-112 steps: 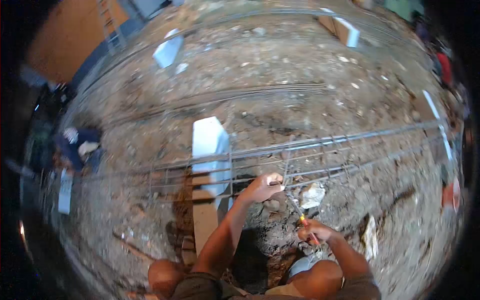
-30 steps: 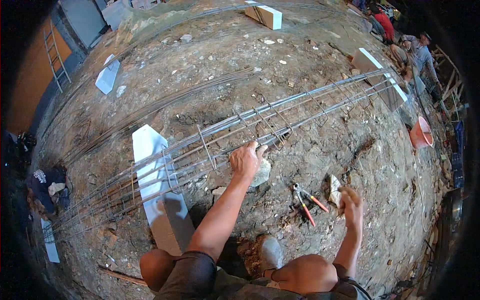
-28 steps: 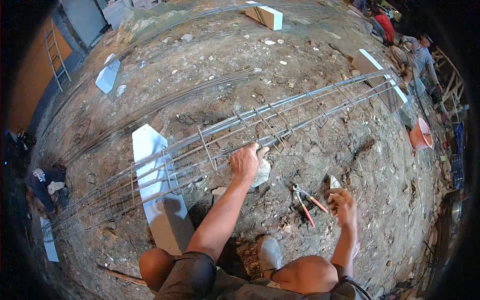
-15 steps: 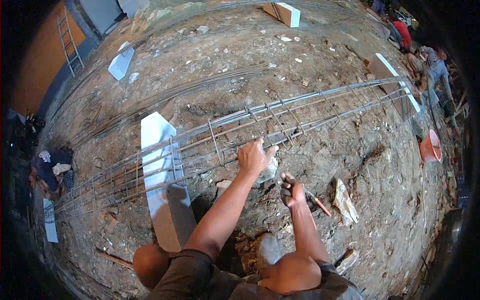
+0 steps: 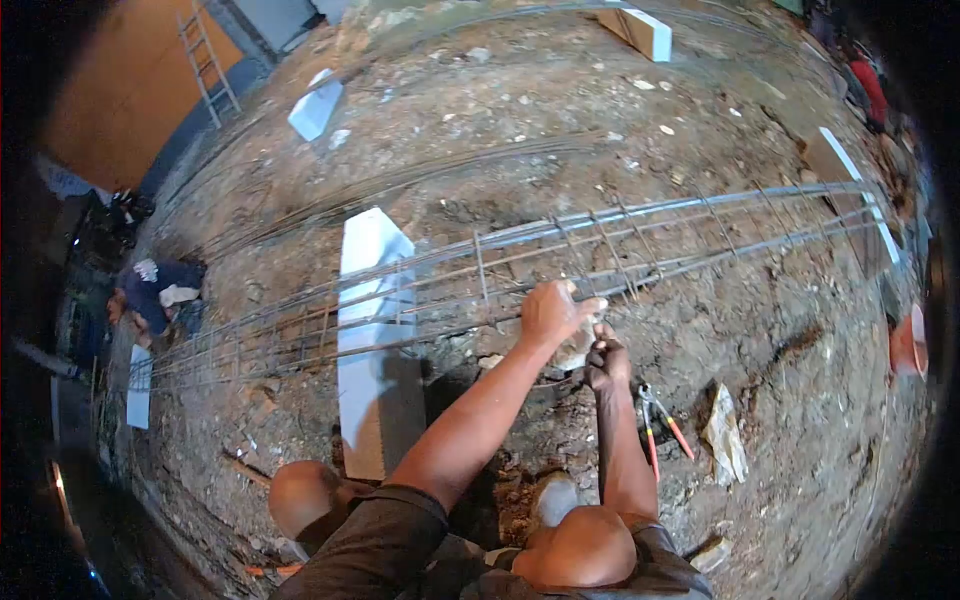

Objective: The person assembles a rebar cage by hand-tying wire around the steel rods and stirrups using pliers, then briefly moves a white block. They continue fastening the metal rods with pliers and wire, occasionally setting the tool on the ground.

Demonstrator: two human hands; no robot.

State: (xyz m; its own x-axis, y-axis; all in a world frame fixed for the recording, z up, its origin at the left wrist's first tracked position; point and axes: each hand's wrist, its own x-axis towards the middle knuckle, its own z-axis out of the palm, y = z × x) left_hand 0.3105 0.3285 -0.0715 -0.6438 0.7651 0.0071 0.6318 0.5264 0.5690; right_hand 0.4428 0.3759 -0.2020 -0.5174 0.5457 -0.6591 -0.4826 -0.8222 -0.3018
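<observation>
A long rebar cage (image 5: 640, 262) of thin steel bars with square stirrups crosses in front of me, propped on white-faced blocks. My left hand (image 5: 550, 315) is at its near lower bar, fingers curled over the steel and thumb pointing right. Just below and to the right, my right hand (image 5: 607, 365) is closed in a fist close to the left thumb; what its fingers hold is hidden. Pincers (image 5: 652, 418) with red handles lie on the dirt to the right of my right wrist. A pale stone (image 5: 572, 357) partly shows between the hands.
A long block (image 5: 375, 330) supports the cage at left, another block (image 5: 850, 195) at right. Loose bars (image 5: 400, 180) lie behind on rough, stony ground. A crumpled paper bag (image 5: 725, 435) and an orange bucket (image 5: 908, 342) are at right. A person (image 5: 160, 290) crouches at far left.
My right hand has moved up and left, close to my left hand, leaving the pincers in fuller view. The view has swung left; my left hand stays at the cage.
</observation>
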